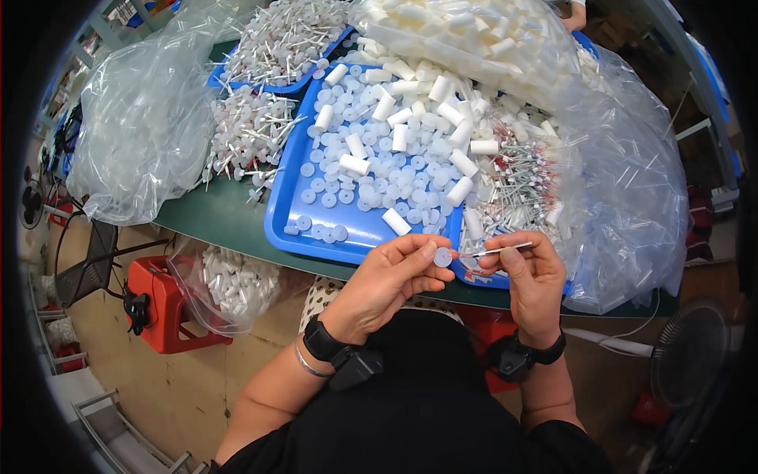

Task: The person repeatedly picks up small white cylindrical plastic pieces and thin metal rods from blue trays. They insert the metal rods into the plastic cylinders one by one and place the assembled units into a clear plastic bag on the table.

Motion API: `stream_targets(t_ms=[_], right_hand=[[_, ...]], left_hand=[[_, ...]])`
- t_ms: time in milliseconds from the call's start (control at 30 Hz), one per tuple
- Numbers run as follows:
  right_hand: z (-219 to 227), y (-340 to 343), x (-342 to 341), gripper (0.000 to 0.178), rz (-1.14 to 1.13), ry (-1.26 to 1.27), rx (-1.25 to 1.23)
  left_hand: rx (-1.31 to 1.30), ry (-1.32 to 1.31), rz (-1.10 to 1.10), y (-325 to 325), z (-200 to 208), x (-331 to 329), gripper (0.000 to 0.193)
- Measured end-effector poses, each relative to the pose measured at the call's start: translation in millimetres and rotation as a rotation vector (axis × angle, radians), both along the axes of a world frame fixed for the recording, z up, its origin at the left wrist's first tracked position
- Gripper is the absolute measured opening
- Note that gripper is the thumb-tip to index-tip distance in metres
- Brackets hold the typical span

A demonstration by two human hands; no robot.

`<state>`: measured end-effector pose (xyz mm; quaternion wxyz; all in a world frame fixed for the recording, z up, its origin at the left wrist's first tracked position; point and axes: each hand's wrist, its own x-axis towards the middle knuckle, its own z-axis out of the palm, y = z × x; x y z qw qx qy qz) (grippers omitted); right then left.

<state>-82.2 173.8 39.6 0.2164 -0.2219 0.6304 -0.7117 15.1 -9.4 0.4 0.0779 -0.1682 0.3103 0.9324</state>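
Note:
My left hand [387, 276] pinches a small round translucent plastic disc [443, 257] between thumb and fingertips. My right hand [533, 280] is closed on a thin white rod with a metal end [505, 249], its tip pointing left at the middle of the disc. Whether the tip is inside the disc, I cannot tell. Just beyond my hands is a blue tray [316, 248] holding many loose translucent discs [387, 170] and white cylinders [355, 164]. To its right lies a pile of thin metal-pinned rods with red and white parts [525, 178].
A big clear bag of white cylinders [482, 39] sits at the back. Assembled rod-and-disc pieces [284, 39] heap up at the back left, beside a crumpled plastic bag [146, 126]. Below the green table [209, 217] stand a red stool [162, 308] and a fan [691, 355].

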Motion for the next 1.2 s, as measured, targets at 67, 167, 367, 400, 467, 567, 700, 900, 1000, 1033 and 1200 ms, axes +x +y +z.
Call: stream_targets(t_ms=[67, 167, 367, 400, 467, 567, 700, 900, 1000, 1033, 1200], right_hand=[[2, 1, 1, 0.014, 0.03, 0.032, 0.036], [7, 1, 4, 0.014, 0.066, 0.064, 0.077], [6, 2, 5, 0.014, 0.093, 0.057, 0.082], [6, 2, 5, 0.014, 0.093, 0.056, 0.084], [6, 2, 5, 0.014, 0.094, 0.054, 0.088], [6, 0, 4, 0.015, 0.06, 0.045, 0.082], [4, -5, 8, 0.011, 0.064, 0.113, 0.11], [2, -10, 5, 0.013, 0.07, 0.646, 0.415], [0, -9, 2, 0.015, 0.102, 0.793, 0.5], [-1, -9, 2, 0.016, 0.094, 0.846, 0.495], [-11, -12, 7, 0.023, -0.007, 1.176, 0.485]], left_hand=[[0.012, -0.008, 0.024, 2, 0, -1, 0.03], [0.033, -0.01, 0.063, 3, -1, -2, 0.031], [0.053, -0.013, 0.082, 3, -5, -3, 0.03], [0.052, -0.009, 0.083, 3, -5, -3, 0.03], [0.041, -0.003, 0.084, 3, -5, -3, 0.03], [0.001, 0.01, 0.065, 4, -5, -1, 0.028], [-0.022, 0.043, -0.003, 3, -6, 0, 0.028], [-0.02, 0.015, 0.073, 5, -1, 0, 0.029], [-0.034, -0.004, 0.049, 6, -2, 0, 0.031], [-0.036, -0.012, 0.033, 6, -3, 0, 0.032], [0.16, -0.011, 0.062, 16, -11, 3, 0.036]])
